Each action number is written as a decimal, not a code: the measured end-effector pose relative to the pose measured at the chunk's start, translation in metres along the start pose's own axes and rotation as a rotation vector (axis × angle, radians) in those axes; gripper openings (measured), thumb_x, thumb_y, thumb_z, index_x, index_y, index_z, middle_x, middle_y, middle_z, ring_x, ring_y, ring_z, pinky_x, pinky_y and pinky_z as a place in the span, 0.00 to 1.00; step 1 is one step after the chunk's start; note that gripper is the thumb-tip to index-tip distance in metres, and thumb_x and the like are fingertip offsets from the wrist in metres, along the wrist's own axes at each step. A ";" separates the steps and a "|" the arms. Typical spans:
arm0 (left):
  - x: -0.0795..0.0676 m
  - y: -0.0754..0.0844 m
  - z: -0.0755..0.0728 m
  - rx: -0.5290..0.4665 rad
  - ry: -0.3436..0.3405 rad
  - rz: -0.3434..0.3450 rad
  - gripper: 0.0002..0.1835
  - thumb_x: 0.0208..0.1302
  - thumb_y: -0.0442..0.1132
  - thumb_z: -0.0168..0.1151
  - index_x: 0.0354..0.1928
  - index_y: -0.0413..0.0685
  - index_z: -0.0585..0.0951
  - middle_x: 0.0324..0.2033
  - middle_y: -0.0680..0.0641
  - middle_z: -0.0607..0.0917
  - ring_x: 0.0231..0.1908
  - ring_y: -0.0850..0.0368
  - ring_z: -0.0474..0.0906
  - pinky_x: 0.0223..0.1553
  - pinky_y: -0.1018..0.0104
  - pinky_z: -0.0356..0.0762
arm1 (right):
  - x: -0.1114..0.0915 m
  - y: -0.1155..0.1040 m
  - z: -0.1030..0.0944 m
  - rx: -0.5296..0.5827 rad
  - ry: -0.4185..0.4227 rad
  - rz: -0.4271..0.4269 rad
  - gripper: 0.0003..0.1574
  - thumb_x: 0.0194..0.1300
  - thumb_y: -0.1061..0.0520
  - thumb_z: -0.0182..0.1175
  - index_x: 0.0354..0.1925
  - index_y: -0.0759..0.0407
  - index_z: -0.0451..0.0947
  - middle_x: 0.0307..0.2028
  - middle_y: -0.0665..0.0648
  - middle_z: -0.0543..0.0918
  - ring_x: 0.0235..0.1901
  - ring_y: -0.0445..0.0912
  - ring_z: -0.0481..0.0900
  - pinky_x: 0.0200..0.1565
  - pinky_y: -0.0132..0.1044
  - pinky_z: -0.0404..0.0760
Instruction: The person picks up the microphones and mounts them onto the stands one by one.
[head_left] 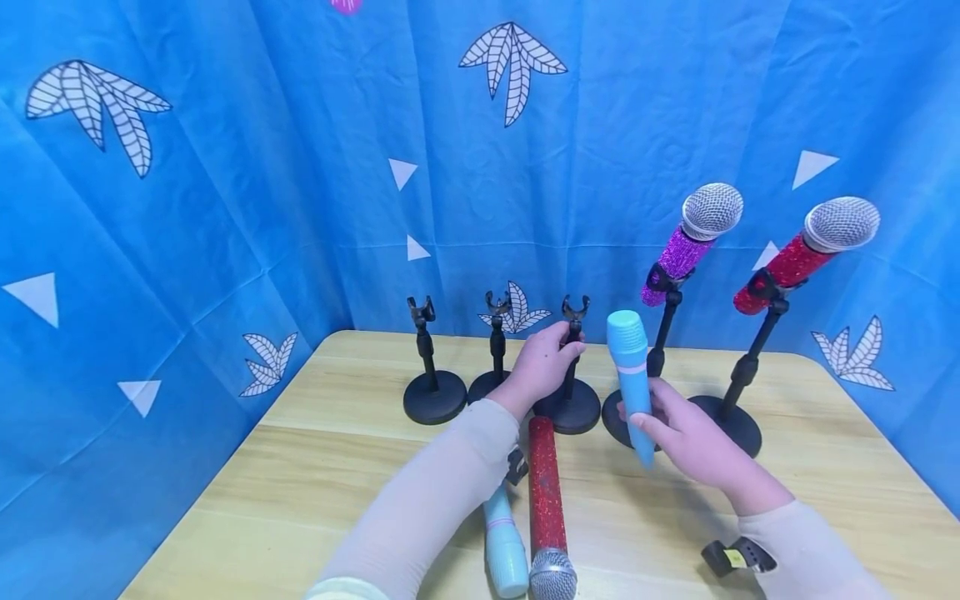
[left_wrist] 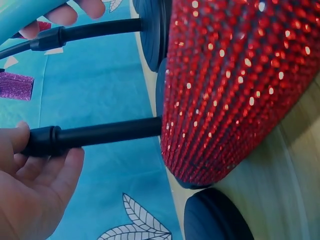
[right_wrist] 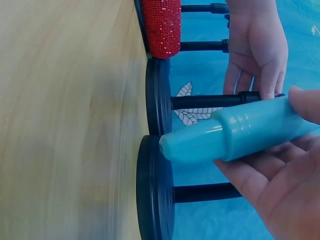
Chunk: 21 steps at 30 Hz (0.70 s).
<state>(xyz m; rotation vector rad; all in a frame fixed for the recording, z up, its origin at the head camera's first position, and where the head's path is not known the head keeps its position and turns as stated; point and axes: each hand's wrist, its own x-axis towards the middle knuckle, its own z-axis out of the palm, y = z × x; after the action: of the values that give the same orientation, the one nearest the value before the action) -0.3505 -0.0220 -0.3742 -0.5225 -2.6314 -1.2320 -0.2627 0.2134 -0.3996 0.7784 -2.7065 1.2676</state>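
My left hand (head_left: pixel 546 364) grips the upper pole of a black microphone stand (head_left: pixel 574 408), just below its forked clip; the left wrist view has fingers and thumb around the collar (left_wrist: pixel 45 141). In my right hand (head_left: pixel 686 429) is a light blue toy microphone (head_left: pixel 630 367), head up and slightly tilted, held between thumb and fingers. Its tapered lower end (right_wrist: pixel 195 142) shows in the right wrist view. On the table between my arms lie a red glittery microphone (head_left: pixel 547 492) and a second light blue microphone (head_left: pixel 504 542), partly hidden by my left sleeve.
Two more stands with bare clips, one at the far left (head_left: pixel 435 396) and one beside it (head_left: pixel 497 342), stand in the row. To the right, a purple microphone (head_left: pixel 678 250) and a red microphone (head_left: pixel 795 260) sit tilted in their stands. A blue curtain (head_left: pixel 315 167) hangs behind the table.
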 end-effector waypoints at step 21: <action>-0.030 0.003 -0.014 -0.069 -0.100 -0.006 0.05 0.74 0.48 0.61 0.46 0.61 0.82 0.39 0.61 0.84 0.41 0.64 0.80 0.42 0.62 0.80 | 0.001 -0.006 -0.007 -0.006 0.060 -0.005 0.31 0.79 0.49 0.53 0.70 0.62 0.60 0.60 0.64 0.79 0.59 0.63 0.78 0.55 0.63 0.76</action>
<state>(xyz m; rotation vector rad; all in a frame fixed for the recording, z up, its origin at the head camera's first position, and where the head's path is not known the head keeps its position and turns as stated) -0.3213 -0.0377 -0.3728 -0.6029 -2.6815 -1.3367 -0.2617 0.2147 -0.3903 0.7335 -2.6581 1.2607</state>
